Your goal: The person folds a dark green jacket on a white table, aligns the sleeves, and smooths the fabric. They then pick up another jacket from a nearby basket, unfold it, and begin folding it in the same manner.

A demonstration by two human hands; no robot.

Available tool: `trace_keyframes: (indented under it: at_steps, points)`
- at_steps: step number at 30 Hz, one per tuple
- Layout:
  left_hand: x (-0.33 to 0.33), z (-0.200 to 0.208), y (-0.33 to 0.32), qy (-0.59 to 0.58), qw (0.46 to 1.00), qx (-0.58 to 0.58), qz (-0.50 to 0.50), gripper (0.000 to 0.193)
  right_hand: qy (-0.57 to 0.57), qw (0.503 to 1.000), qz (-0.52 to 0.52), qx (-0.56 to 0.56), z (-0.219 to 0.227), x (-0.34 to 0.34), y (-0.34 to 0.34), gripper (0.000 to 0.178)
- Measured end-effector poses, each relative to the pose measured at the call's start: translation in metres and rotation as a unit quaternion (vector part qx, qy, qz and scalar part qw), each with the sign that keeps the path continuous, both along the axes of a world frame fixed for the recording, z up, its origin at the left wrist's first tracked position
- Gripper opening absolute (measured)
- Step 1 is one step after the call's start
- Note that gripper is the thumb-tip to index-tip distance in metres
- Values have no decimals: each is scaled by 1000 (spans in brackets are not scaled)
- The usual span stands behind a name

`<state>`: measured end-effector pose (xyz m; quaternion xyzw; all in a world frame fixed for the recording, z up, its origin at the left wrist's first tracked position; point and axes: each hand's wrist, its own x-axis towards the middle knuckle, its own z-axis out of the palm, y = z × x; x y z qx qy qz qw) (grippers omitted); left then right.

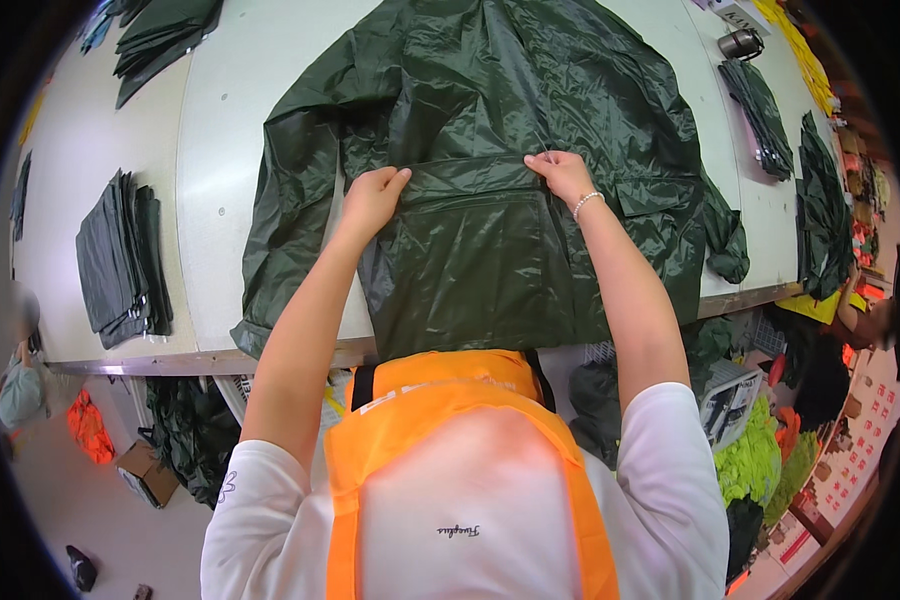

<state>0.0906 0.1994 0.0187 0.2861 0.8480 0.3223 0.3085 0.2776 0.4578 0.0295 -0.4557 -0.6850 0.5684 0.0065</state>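
A shiny dark green rain jacket [480, 270] lies spread across the white table, its lower edge hanging over the near side. My left hand [373, 203] pinches the left end of a folded strip that runs across the jacket. At the strip's other end, my right hand [562, 178], with a beaded bracelet at the wrist, grips the same cloth between thumb and fingers. Between the two hands the strip is drawn nearly straight. One sleeve [280, 230] spreads down the left side; the other bunches at the right.
Folded dark green garments [120, 260] are stacked on the table [215, 230] to the left, with more at far left and right. A metal cup [740, 43] stands at the far right. Under the table are a cardboard box [148, 472] and bright green cloth [755, 450]. People are partly visible at both sides.
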Motion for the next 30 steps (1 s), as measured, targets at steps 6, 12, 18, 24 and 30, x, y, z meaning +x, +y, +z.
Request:
trace_keyframes:
  at_steps: [6,12,18,24,30]
  points:
    - [6,79,-84,200,956,175,122,39,29,996,-61,-59,-11,11,-2,23]
    - [-10,74,-228,112,962,-241,67,50,83,976,-106,-169,-2,8,-4,21]
    - [8,111,-218,-184,938,127,265,34,135,988,-11,-67,49,34,-42,41]
    - [56,152,-177,-244,904,233,264,40,264,954,137,-36,146,44,-202,29]
    - [97,169,-185,-375,813,384,225,50,257,957,130,-33,135,49,-267,21]
